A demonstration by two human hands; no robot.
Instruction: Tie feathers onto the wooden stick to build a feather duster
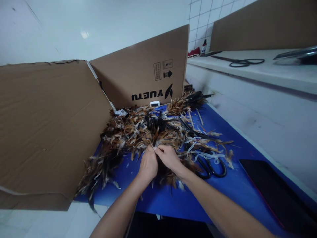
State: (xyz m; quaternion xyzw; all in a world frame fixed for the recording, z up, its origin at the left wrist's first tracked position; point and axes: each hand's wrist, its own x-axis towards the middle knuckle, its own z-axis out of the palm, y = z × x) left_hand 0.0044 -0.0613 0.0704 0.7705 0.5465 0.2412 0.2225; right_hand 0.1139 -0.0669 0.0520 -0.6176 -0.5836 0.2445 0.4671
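Brown and black feathers point(133, 127) lie in a loose pile across the blue table surface point(183, 201). My left hand point(149, 162) is closed in a pinch at the near side of the pile, around the base of an upright feather bunch point(155, 134). Right beside it, my right hand point(168, 157) pinches the same bunch, and the fingertips of both hands meet. More dark feathers hang below the hands. Black-handled scissors point(211, 170) lie to the right, their blades hidden under feathers and pale strands point(205, 154).
Cardboard panels stand at the left point(49, 132) and back point(138, 72). A small white device point(155, 104) sits by the back panel. A black flat object point(274, 191) lies at the right. The white ledge point(277, 72) holds other scissors point(244, 62) and a small bottle point(204, 46).
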